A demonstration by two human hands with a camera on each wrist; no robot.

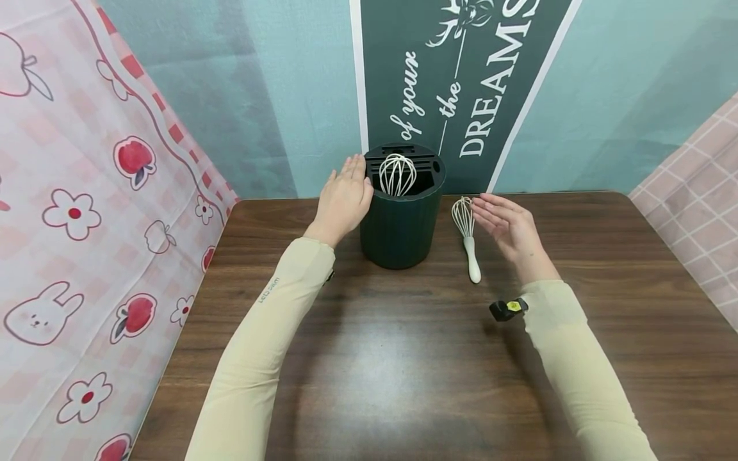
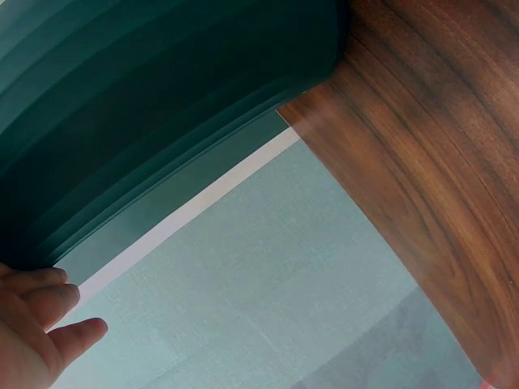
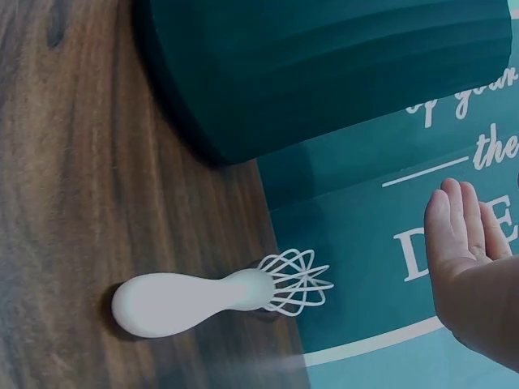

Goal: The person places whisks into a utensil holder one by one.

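A dark green utensil holder (image 1: pixel 398 230) stands upright near the back of the table, with a white whisk (image 1: pixel 398 175) in its opening, wire end up. My left hand (image 1: pixel 344 197) is at the holder's left rim, fingers straight; the left wrist view shows its fingertips beside the ribbed wall. A second white whisk (image 1: pixel 468 238) lies on the table to the right of the holder, its handle toward me. Just right of its wires my right hand (image 1: pixel 507 227) hovers with fingers extended and nothing in it. The right wrist view shows this whisk's thick handle (image 3: pixel 182 304).
The brown wooden table (image 1: pixel 380 384) ends at the back against a teal cloth (image 1: pixel 311 96) with a printed lettered panel (image 1: pixel 392 64). A pink patterned curtain (image 1: pixel 75 256) borders the left side, and a pink checked cloth (image 1: pixel 697 186) the right.
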